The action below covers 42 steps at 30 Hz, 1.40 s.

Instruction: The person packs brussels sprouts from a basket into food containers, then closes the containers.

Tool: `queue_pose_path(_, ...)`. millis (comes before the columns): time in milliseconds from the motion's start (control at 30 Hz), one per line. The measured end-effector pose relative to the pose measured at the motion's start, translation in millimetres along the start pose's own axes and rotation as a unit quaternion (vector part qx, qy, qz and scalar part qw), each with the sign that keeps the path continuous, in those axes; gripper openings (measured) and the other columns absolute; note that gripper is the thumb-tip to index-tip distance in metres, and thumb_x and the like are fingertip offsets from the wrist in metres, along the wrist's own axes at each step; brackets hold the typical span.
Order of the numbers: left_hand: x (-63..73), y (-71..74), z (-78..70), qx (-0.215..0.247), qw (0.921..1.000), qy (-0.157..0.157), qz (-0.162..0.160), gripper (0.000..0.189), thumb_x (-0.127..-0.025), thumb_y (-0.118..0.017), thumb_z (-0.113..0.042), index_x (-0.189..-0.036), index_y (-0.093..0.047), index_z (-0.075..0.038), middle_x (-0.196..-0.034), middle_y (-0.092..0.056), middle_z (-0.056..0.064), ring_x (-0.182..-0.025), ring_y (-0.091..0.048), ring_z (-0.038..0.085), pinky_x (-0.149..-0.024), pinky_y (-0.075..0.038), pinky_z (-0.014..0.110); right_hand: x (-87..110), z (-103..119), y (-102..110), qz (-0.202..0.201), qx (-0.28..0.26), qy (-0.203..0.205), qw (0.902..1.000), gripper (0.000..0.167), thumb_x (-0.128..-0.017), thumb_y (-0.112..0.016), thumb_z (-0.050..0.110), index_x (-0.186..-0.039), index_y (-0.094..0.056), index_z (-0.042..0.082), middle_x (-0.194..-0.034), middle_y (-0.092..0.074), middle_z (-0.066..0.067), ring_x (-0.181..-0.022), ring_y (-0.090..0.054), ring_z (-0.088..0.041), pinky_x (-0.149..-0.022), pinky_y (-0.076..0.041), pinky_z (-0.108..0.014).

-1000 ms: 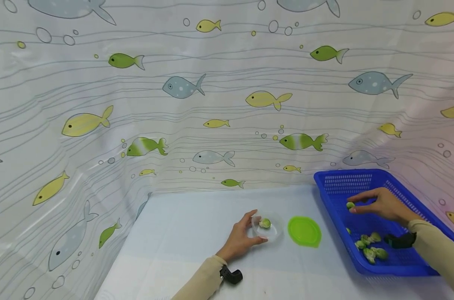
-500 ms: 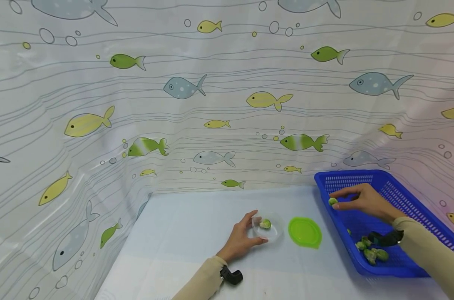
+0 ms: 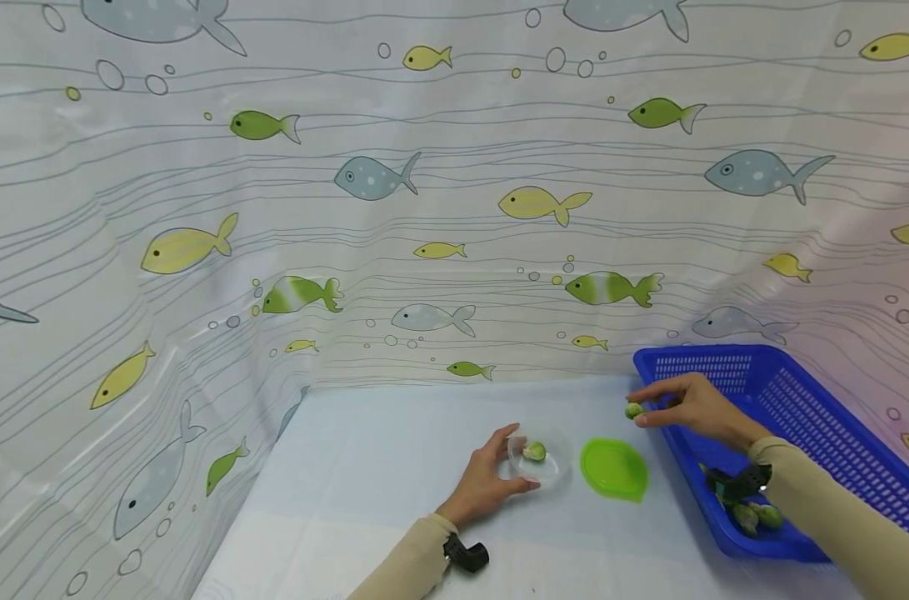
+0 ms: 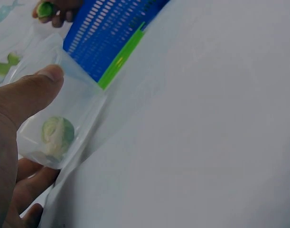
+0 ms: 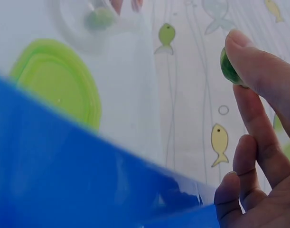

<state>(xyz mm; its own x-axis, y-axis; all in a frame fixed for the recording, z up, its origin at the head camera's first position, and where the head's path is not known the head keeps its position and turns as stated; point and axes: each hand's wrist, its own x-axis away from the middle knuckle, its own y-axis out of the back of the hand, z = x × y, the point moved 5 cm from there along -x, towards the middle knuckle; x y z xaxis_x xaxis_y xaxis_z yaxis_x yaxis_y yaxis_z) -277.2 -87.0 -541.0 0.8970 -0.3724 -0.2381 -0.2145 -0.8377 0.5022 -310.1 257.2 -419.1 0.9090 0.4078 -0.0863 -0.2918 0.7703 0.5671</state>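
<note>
While the left hand grips the clear tub by its sides, the right hand pinches a Brussels sprout aloft near the blue basket. Sprout likely light, firm, slightly slick; best taken across its round middle. Tub probably flexible: light grip.

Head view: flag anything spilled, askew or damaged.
Nothing stands out. The left hand holds the tub upright with one sprout inside; the lid lies flat beside it; the right hand pinches another sprout; more sprouts lie in the basket.
</note>
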Motion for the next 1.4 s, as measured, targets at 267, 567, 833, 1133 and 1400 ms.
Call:
queue_pose_path(267, 0.7, 0.5, -1.3, -0.003, 1.0000, -0.002, -0.001, 0.095, -0.085, -0.091, -0.033, -0.162, -0.040, -0.011, -0.150, -0.065, 0.006, -0.139, -0.062, 0.022, -0.123, -0.035, 0.060, -12.2, 6.8, -12.1, 0.001, 0.010, 0.004, 0.9999, 0.032, -0.087, -0.089, 0.027, -0.117, -0.083, 0.017, -0.113, -0.081, -0.007, -0.082, -0.057, -0.019, -0.067, -0.047, -0.028)
queue_pose_path(567, 0.8, 0.7, 1.5, 0.003, 1.0000, -0.002, 0.001, 0.096, -0.086, -0.091, -0.034, -0.163, -0.039, -0.011, -0.152, -0.063, 0.007, -0.140, -0.060, 0.022, -0.122, -0.040, 0.050, -28.0, 11.9, -30.9, 0.014, 0.006, 0.003, 0.9999, 0.034, -0.086, -0.090, 0.027, -0.117, -0.083, 0.015, -0.114, -0.081, -0.006, -0.082, -0.059, -0.015, -0.069, -0.048, -0.026)
queue_pose_path(833, -0.7, -0.3, 1.6, 0.002, 1.0000, 0.003, 0.004, 0.095, -0.086, -0.090, -0.036, -0.163, -0.038, -0.013, -0.151, -0.064, 0.006, -0.139, -0.061, 0.021, -0.122, -0.041, 0.049, -40.3, 18.7, -52.1, 0.026, 0.003, 0.019, 0.9995, 0.034, -0.087, -0.089, 0.029, -0.116, -0.083, 0.014, -0.115, -0.081, -0.005, -0.103, -0.067, -0.020, -0.077, -0.048, -0.026)
queue_pose_path(1133, -1.6, -0.4, 0.0, 0.001, 1.0000, 0.004, 0.006, 0.094, -0.086, -0.090, -0.035, -0.162, -0.039, -0.013, -0.149, -0.065, 0.006, -0.138, -0.062, 0.021, -0.121, -0.041, 0.049, -54.5, 21.0, -78.4, 0.046, -0.004, 0.043, 0.9980, 0.032, -0.085, -0.091, 0.026, -0.113, -0.084, 0.013, -0.114, -0.081, -0.004, -0.100, -0.070, -0.014, -0.070, -0.051, -0.026)
queue_pose_path(1400, -1.4, 0.3, -1.9, 0.002, 0.9999, 0.009, 0.007, 0.095, -0.087, -0.090, -0.036, -0.163, -0.038, -0.013, -0.150, -0.064, 0.006, -0.139, -0.061, 0.021, -0.121, -0.042, 0.048, -63.0, 22.3, -101.3, 0.069, -0.009, 0.046, 0.9965, 0.026, -0.085, -0.091, 0.027, -0.109, -0.085, 0.020, -0.112, -0.082, -0.001, -0.102, -0.067, -0.020, -0.073, -0.048, -0.026)
